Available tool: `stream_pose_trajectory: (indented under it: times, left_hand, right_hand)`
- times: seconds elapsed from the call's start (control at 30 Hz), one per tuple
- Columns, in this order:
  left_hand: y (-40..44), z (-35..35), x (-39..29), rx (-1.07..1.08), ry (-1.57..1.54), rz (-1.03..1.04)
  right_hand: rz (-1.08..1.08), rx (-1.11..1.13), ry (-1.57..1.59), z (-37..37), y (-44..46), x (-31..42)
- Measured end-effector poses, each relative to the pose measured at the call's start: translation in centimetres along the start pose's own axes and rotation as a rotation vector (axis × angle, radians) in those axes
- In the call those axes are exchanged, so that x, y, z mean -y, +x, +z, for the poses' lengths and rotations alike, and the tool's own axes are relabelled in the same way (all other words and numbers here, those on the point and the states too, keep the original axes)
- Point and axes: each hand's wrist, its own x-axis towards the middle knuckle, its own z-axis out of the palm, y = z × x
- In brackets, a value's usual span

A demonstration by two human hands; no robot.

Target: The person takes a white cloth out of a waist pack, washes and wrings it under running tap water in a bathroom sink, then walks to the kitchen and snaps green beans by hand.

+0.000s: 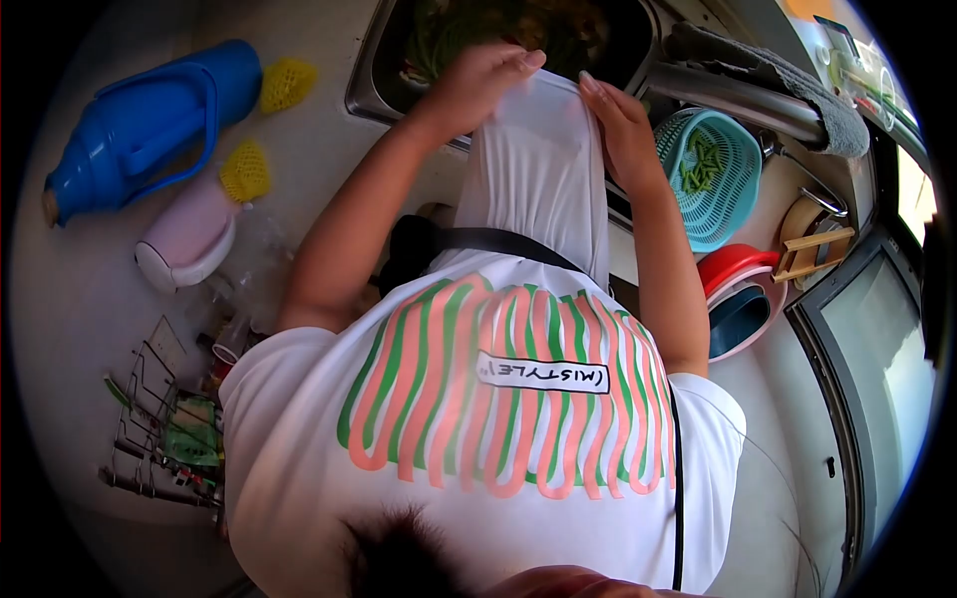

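Note:
The front of a white T-shirt [538, 149] is stretched forward over the near edge of the sink [361, 98]. Closed on the left corner of its lifted hem is my left hand [474, 88]. My right hand [620, 125] pinches the hem's right corner, thumb and fingers together. The cloth between the two hands looks thin and pulled taut. Behind it, inside the sink, leafy green vegetables [439, 40] lie in shadow, partly hidden by my left hand.
On the left lie a blue thermos [150, 125], a pink thermos [189, 224] and yellow foam nets [287, 85]; below stands a wire rack [150, 429]. On the right are a turquoise basket [733, 189] holding cut green beans [703, 164], a red basin [733, 261] and a grey cloth [842, 125].

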Motion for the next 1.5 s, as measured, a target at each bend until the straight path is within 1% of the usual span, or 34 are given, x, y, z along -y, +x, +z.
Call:
stream_pose_trajectory:
  times: [0.1, 0.17, 0.2, 0.23, 0.3, 0.33, 0.37, 0.4, 0.43, 0.5, 0.53, 0.57, 0.63, 0.67, 0.7, 0.73, 0.77, 0.83, 0.9, 0.93, 1.03, 1.07, 1.17, 1.2, 1.3, 1.33, 1.37, 1.43, 1.5]
  left_hand:
    - [0.3, 0.7, 0.6, -0.004, 0.080, -0.025]
    - [0.2, 2.8, 0.8, -0.033, 0.011, -0.001]
    - [0.2, 4.1, 0.8, -0.084, 0.095, 0.134]
    - [0.4, 6.2, 1.2, -0.229, 0.212, 0.375]
    - [0.8, 7.7, 1.2, -0.371, 0.315, 0.340]
    - [0.9, 7.9, 1.3, -0.394, 0.296, 0.278]
    - [1.1, 8.1, 1.5, -0.415, 0.280, 0.222]
    - [1.1, 8.3, 1.6, -0.432, 0.263, 0.161]
    - [1.1, 8.5, 1.6, -0.415, 0.312, 0.211]
    - [1.0, 8.6, 1.4, -0.384, 0.401, 0.315]
    - [1.3, 8.2, 1.4, -0.403, 0.355, 0.363]
    - [1.7, 7.3, 1.2, -0.338, 0.224, 0.186]
    - [1.2, 7.8, 1.7, -0.431, 0.303, 0.213]
    - [0.9, 8.2, 1.8, -0.406, 0.347, 0.224]
    - [0.8, 8.5, 1.7, -0.382, 0.388, 0.239]
    - [1.3, 8.1, 1.9, -0.381, 0.364, 0.349]
    - [1.6, 7.5, 1.8, -0.376, 0.280, 0.288]
    - [1.2, 6.8, 1.4, -0.363, 0.235, 0.160]
    - [0.4, 8.0, 1.8, -0.390, 0.393, 0.277]
    - [0.4, 8.3, 2.1, -0.389, 0.394, 0.315]
    - [1.6, 6.5, 2.2, -0.330, 0.192, 0.214]
    - [1.2, 6.7, 2.1, -0.372, 0.173, 0.217]
    - [0.5, 7.5, 2.1, -0.380, 0.340, 0.262]
    - [0.4, 7.5, 1.8, -0.395, 0.334, 0.324]
    - [1.0, 6.3, 1.8, -0.430, 0.289, 0.271]
    - [0.5, 6.8, 1.3, -0.445, 0.259, 0.260]
    - [-0.2, 7.7, 1.1, -0.449, 0.305, 0.278]
    - [-0.2, 7.3, 2.0, -0.295, 0.353, 0.289]
    - [0.3, 5.5, 2.1, -0.231, 0.013, 0.248]
  right_hand:
    - [-0.256, -0.093, -0.349, 0.0, -0.5, -0.6]
    - [-0.378, -0.173, -0.317, 1.3, -0.8, -0.8]
    - [-0.439, -0.213, -0.301, 2.1, -0.9, -1.0]
    - [-0.491, -0.324, -0.267, 3.0, -0.2, -1.4]
    - [-0.572, -0.482, -0.318, 3.6, 1.0, -2.4]
    - [-0.594, -0.489, -0.507, 4.0, 0.9, -2.4]
    - [-0.558, -0.474, -0.619, 3.9, 0.9, -2.3]
    - [-0.553, -0.471, -0.658, 3.3, 1.2, -2.1]
    - [-0.546, -0.468, -0.699, 2.7, 1.4, -1.9]
    - [-0.555, -0.514, -0.621, 2.7, 1.3, -2.4]
    - [-0.558, -0.528, -0.580, 3.1, 1.2, -2.8]
    - [-0.568, -0.507, -0.612, 3.9, 0.7, -3.1]
    - [-0.588, -0.479, -0.648, 3.8, 1.0, -2.8]
    - [-0.512, -0.468, -0.571, 3.0, 2.0, -2.7]
    - [-0.531, -0.498, -0.505, 2.7, 2.4, -2.8]
    - [-0.534, -0.503, -0.519, 3.0, 2.1, -3.1]
    - [-0.536, -0.506, -0.531, 3.7, 1.5, -3.4]
    - [-0.523, -0.464, -0.585, 4.2, 1.6, -2.9]
    - [-0.458, -0.478, -0.597, 2.6, 3.0, -2.6]
    - [-0.478, -0.480, -0.583, 2.3, 3.2, -2.6]
    - [-0.674, -0.490, -0.606, 4.9, 1.3, -3.1]
    - [-0.663, -0.481, -0.646, 5.0, 1.3, -2.3]
    - [-0.496, -0.494, -0.661, 3.5, 2.7, -2.2]
    - [-0.503, -0.514, -0.617, 3.7, 2.4, -2.6]
    - [-0.670, -0.502, -0.682, 5.2, 1.7, -2.5]
    - [-0.644, -0.492, -0.659, 4.9, 1.8, -2.1]
    - [-0.584, -0.506, -0.675, 3.6, 3.3, -2.5]
    - [-0.339, -0.382, -0.732, 1.8, 3.8, -2.9]
    - [-0.304, -0.232, -0.440, 1.5, 3.6, -3.0]
